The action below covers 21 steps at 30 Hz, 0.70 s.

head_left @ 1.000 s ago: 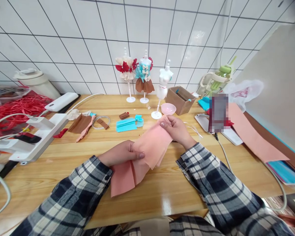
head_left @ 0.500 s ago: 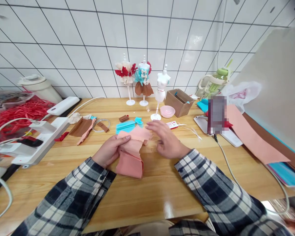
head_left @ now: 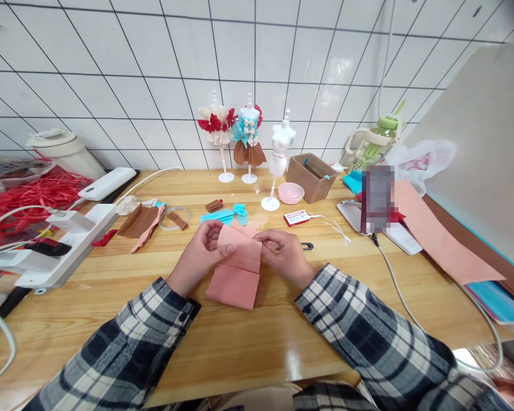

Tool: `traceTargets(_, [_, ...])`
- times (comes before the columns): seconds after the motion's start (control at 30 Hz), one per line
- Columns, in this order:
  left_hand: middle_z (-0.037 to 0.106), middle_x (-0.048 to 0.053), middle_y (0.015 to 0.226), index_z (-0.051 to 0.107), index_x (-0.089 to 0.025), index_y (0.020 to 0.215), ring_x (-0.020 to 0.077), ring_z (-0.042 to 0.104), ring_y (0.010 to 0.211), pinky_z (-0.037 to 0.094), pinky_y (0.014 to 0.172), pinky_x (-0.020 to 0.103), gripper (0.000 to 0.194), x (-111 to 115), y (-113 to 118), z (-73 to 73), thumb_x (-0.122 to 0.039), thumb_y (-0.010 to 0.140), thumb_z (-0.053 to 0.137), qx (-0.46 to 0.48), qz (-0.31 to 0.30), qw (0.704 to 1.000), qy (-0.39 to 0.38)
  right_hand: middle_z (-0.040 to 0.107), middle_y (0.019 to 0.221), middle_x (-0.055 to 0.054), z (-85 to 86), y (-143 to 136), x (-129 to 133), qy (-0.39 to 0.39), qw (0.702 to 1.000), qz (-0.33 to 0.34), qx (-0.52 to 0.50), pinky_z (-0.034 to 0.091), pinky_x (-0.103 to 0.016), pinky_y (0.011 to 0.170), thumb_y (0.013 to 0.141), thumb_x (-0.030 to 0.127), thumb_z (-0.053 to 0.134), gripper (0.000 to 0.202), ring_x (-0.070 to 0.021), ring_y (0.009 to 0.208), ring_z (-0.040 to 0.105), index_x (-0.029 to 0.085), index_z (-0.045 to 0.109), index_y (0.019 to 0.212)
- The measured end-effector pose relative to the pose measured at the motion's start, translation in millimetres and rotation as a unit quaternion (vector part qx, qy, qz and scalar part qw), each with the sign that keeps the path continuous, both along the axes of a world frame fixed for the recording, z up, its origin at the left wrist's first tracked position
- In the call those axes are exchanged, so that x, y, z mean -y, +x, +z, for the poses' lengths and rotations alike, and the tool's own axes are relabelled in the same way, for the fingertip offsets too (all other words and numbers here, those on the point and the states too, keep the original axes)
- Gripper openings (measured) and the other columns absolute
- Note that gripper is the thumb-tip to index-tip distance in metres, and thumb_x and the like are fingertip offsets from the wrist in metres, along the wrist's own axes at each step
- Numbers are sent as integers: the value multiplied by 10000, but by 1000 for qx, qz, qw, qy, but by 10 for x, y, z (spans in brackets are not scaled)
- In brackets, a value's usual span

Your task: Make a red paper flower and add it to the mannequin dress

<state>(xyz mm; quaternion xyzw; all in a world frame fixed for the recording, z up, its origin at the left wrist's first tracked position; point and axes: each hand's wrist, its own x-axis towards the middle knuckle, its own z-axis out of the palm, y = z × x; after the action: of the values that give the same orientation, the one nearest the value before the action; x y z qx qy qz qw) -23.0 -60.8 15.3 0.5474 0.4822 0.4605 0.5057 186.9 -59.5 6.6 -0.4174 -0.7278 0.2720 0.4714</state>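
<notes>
A folded piece of pink crepe paper (head_left: 235, 284) hangs from my hands above the wooden table. My left hand (head_left: 201, 251) grips its upper left part, thumb in front. At the upper right edge, the fingers of my right hand (head_left: 285, 254) are pinched on the same paper. Just beyond the hands lie blue paper pieces (head_left: 217, 217) and paler pink scraps, partly hidden. A dark metal tool end (head_left: 307, 246) shows beside my right hand.
Three small mannequins stand at the back, the right one (head_left: 278, 154) bare white. Near it are a pink bowl (head_left: 290, 193), a cardboard box (head_left: 310, 177) and a small red-white box (head_left: 297, 218). A power strip (head_left: 68, 245) lies left; a phone (head_left: 377, 198) stands right.
My right hand has moved left and down onto the paper's edge and closed there. My left hand has shifted its hold, and the paper now hangs flatter.
</notes>
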Motion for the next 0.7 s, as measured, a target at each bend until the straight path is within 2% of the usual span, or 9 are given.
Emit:
traceTargets(0.07, [493,96,1326,414,-254,1322,245,476,1191,434,925,313,838,-18,-14,16,-352,591,813,-27,29,998,49,688,796,-29,23,-3,13,-66,997,27,-37,486,-269,657,757,191,554,171,-154,711,612,190,684,868])
traceTargets(0.13, [383,111,1441,334,-279,1391,277,380,1296,396,989,341,961,-6,-7,38,-404,569,817,-9,-21,999,43,676,805,-34,40,1,20,-112,990,58,-59,479,-269,641,773,250,568,147,-158,725,604,189,673,856])
traceTargets(0.17, [388,118,1443,337,-276,1396,293,382,1299,399,989,352,977,11,4,45,-427,558,817,7,-55,998,24,670,806,-33,44,3,21,-125,987,72,-67,475,-269,640,775,269,575,146,-157,725,596,189,669,853])
traceTargets(0.27, [587,121,1259,506,-225,1273,304,554,1125,466,896,357,788,67,45,35,-432,575,807,38,-101,993,-49,643,765,-24,41,12,15,-144,981,89,-91,457,-260,624,780,274,573,142,-136,673,559,182,654,850])
traceTargets(0.33, [684,94,1082,616,-184,1112,274,628,971,490,834,344,555,88,59,7,-414,632,774,42,-83,993,-79,631,758,-21,41,19,6,-152,980,86,-98,443,-251,603,780,253,561,145,-121,637,533,178,647,869])
traceTargets(0.4, [715,72,984,658,-163,998,254,646,891,496,811,342,414,92,57,-20,-415,679,738,45,-62,993,-88,645,841,-29,48,24,3,-144,982,86,-91,438,-245,594,765,224,565,195,-113,633,524,186,639,941])
traceTargets(0.5, [722,62,950,673,-153,951,245,647,867,492,812,342,368,88,50,-35,-403,688,734,32,-48,996,-74,653,913,-34,51,12,16,-126,986,78,-72,441,-245,596,750,212,583,238,-114,649,530,199,636,982])
traceTargets(0.63, [724,65,954,665,-155,984,234,651,840,500,765,324,359,99,72,-23,-404,727,703,38,-58,994,-88,642,761,-27,34,-20,30,-155,983,41,-87,446,-252,595,777,244,568,120,-133,657,560,174,643,839])
traceTargets(0.7, [725,67,976,661,-160,1001,231,655,847,501,762,317,358,102,78,-14,-405,742,690,45,-55,993,-97,651,809,-35,47,4,0,-160,981,67,-86,458,-256,626,795,269,565,147,-138,695,582,171,638,876])
